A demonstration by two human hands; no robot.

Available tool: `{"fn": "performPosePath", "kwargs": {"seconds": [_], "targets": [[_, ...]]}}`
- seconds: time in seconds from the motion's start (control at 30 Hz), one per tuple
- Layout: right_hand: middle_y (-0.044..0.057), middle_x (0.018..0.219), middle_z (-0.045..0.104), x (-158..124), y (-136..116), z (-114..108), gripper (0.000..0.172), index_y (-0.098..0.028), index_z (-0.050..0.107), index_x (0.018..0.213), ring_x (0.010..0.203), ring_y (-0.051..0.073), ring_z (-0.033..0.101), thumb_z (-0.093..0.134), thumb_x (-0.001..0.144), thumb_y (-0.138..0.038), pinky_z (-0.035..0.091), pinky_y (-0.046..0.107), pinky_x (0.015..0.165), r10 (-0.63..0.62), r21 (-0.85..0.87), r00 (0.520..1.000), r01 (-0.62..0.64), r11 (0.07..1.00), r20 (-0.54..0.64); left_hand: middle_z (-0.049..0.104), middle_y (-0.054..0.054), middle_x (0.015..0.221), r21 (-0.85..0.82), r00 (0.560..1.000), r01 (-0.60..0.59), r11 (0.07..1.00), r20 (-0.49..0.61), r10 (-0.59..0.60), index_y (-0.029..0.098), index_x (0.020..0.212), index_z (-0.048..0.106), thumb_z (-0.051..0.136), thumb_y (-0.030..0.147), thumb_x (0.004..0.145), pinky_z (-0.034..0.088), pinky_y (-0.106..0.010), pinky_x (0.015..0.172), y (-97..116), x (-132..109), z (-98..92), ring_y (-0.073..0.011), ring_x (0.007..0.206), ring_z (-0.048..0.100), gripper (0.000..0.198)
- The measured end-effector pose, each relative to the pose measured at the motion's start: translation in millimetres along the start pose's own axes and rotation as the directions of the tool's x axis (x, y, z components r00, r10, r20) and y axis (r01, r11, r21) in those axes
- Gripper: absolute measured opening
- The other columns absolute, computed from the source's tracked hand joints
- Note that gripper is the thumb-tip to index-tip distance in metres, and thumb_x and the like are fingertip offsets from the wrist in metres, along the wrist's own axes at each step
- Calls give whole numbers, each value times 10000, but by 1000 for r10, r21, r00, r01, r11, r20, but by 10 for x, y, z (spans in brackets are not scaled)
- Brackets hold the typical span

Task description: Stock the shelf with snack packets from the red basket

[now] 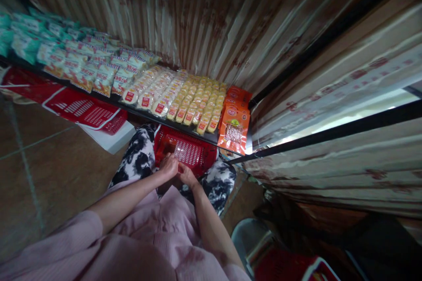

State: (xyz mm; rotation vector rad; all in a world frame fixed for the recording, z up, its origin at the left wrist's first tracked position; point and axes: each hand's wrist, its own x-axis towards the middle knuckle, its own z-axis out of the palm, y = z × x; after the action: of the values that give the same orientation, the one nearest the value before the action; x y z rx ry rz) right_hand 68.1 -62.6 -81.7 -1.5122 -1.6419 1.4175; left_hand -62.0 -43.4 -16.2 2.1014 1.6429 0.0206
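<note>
- Far left, teal plastic snack packets (26,39) are lying in rows on a long dark shelf (145,114). Under it, flat red plastic baskets (82,112) are lying on the tiled floor.
- Further along the shelf, round white packets with red labels (151,92) are lying packed close together.
- The left hand (169,167) is reaching forward between knees in black-and-white patterned trousers (138,158), touching the near rim of a red slotted plastic basket (191,151).
- The right hand (187,174) is meeting it just beside, at the same rim. Both sets of fingers are looking curled and close together, but blur is hiding whether they are pinching anything.
- The basket is sitting low between the knees, directly under the shelf edge. Judging by this, the hands are working at its near rim, and moving it would call for a firm two-handed hold and room below the shelf.
- To the right, small yellow packets (198,103) and orange foil packets (234,120) are filling the shelf end.
</note>
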Motion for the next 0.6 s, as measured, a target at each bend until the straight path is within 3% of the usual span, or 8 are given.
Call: {"fn": "performPosePath", "kwargs": {"seconds": [0.2,0.33,0.5,0.6], "targets": [[14,649,668,10,60,-1,222,-172,681,668,635,173,594,593,696,-374,474,271,618,-11,109,998,17,994,-61,622,-125,871,-40,988,-91,995,-127,86,145,779,662,402,134,867,429,-355,838,138,56,-209,-237,902,534,275],[4,545,605,4,81,-21,237,-173,614,551,541,139,515,622,661,-383,417,245,530,-21,122,990,38,992,-137,583,-92,776,-79,944,-235,969,-254,209,162,697,608,397,128,876,436,-349,812,231,35,-309,-209,818,530,279],[15,589,622,-67,38,-16,239,-163,652,653,587,150,533,611,701,-394,434,251,547,-37,174,982,70,982,-186,560,-66,759,-127,898,-320,939,-356,258,174,674,583,401,147,887,452,-358,824,294,11,-407,-201,821,527,281],[24,697,669,-124,-70,-11,256,-165,679,763,688,170,587,590,753,-404,485,282,665,-65,262,974,122,957,-218,598,-72,895,-186,876,-360,914,-404,263,173,819,624,433,135,861,470,-373,889,269,13,-420,-205,925,543,200]]}}
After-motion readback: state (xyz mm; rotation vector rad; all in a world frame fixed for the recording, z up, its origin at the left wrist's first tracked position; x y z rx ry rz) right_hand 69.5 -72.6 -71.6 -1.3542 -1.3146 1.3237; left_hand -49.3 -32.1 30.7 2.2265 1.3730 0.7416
